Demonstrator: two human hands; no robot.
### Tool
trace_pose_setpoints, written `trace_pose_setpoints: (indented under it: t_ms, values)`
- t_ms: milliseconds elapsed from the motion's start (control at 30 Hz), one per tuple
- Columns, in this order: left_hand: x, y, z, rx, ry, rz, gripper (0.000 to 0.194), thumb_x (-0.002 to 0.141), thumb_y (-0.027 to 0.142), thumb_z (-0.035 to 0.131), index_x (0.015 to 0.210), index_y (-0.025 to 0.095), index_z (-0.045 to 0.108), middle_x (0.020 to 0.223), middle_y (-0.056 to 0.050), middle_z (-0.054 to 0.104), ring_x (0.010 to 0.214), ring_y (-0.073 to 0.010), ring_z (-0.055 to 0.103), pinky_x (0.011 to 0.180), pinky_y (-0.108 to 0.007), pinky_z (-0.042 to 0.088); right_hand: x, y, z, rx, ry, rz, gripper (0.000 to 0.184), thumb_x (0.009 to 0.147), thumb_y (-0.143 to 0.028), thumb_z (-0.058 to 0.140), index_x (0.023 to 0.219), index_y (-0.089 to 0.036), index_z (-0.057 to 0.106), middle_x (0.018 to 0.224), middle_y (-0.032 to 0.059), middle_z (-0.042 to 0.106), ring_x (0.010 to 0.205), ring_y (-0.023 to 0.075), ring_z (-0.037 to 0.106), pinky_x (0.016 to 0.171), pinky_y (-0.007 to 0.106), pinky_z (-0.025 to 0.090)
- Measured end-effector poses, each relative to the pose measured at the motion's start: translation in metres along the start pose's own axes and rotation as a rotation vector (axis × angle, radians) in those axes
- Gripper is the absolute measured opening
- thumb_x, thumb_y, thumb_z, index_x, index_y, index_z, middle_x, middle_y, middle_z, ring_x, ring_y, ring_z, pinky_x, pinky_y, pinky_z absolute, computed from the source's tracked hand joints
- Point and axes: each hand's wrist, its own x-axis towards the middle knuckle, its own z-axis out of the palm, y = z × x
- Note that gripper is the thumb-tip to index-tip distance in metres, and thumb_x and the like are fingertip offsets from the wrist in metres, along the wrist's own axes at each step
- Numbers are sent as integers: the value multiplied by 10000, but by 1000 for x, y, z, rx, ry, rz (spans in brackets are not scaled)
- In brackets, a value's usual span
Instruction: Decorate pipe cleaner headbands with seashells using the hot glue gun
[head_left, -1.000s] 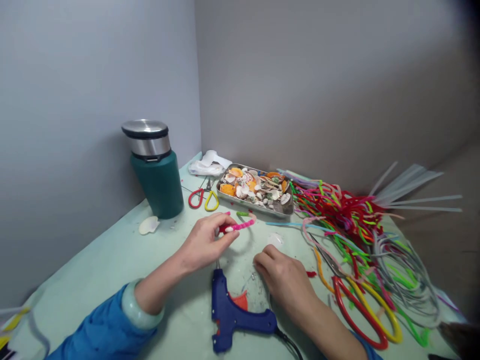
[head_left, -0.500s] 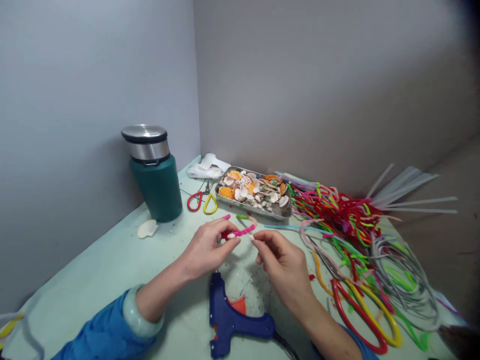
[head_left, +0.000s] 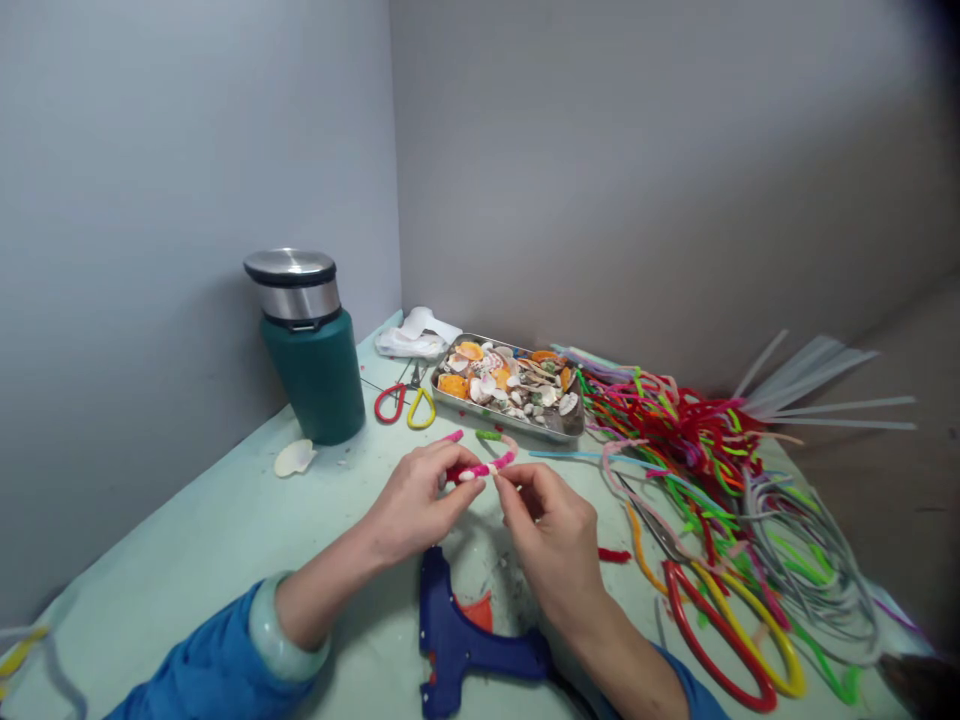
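My left hand (head_left: 420, 497) pinches a pink and red twisted pipe-cleaner piece (head_left: 486, 462) just above the table. My right hand (head_left: 551, 525) has its fingers closed at the same piece, fingertips meeting the left hand's; what they pinch is too small to make out. A blue glue gun (head_left: 469, 645) lies on the table right below both hands, nozzle pointing away from me.
A metal tray of seashells (head_left: 510, 385) stands behind the hands. A green flask with a steel lid (head_left: 311, 355) stands at the left. Small scissors (head_left: 405, 400), a loose white shell (head_left: 294, 458), a heap of coloured pipe cleaners (head_left: 697, 440) and large red-yellow scissors (head_left: 731, 625) lie around.
My right hand lifted off the table and came up to the pipe-cleaner piece held by my left hand. The left hand has hardly moved.
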Motion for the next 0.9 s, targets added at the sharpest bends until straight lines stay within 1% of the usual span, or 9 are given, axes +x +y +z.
trace_pose_setpoints:
  t_ms: [167, 533, 700, 800, 900]
  values:
    - [-1, 0, 0, 0, -10, -11, 123, 835, 259, 562, 850, 172, 647, 787, -23, 637, 723, -145, 562, 651, -244, 406, 0, 2, 3, -89, 46, -81, 133, 873, -204, 504, 806, -172, 615, 732, 33, 664, 630, 140, 595, 613, 253, 446]
    - [0, 0, 1, 6, 20, 47, 101, 827, 228, 568, 822, 168, 650, 776, -27, 638, 738, -143, 561, 668, -248, 408, 1, 3, 3, -195, 51, -151, 154, 890, -191, 487, 795, -163, 606, 724, 44, 652, 633, 146, 598, 590, 246, 423]
    - [0, 0, 1, 4, 34, 27, 132, 838, 249, 557, 815, 169, 659, 741, -15, 631, 675, -124, 531, 641, -242, 402, 1, 2, 3, -222, 48, -191, 130, 899, -205, 498, 823, -163, 595, 743, 42, 650, 627, 141, 594, 590, 241, 416]
    - [0, -1, -2, -25, 57, -2, 132, 825, 271, 576, 826, 169, 660, 751, -12, 637, 673, -120, 527, 628, -235, 400, 1, -2, -1, -215, 33, -190, 122, 902, -251, 522, 847, -162, 586, 780, 44, 647, 617, 134, 586, 569, 234, 404]
    - [1, -2, -6, -56, 75, -54, 160, 813, 311, 592, 850, 172, 663, 795, -18, 656, 688, -124, 529, 624, -236, 401, 3, -5, -12, -184, 20, -152, 142, 907, -287, 530, 839, -172, 577, 765, 28, 632, 595, 125, 562, 566, 234, 393]
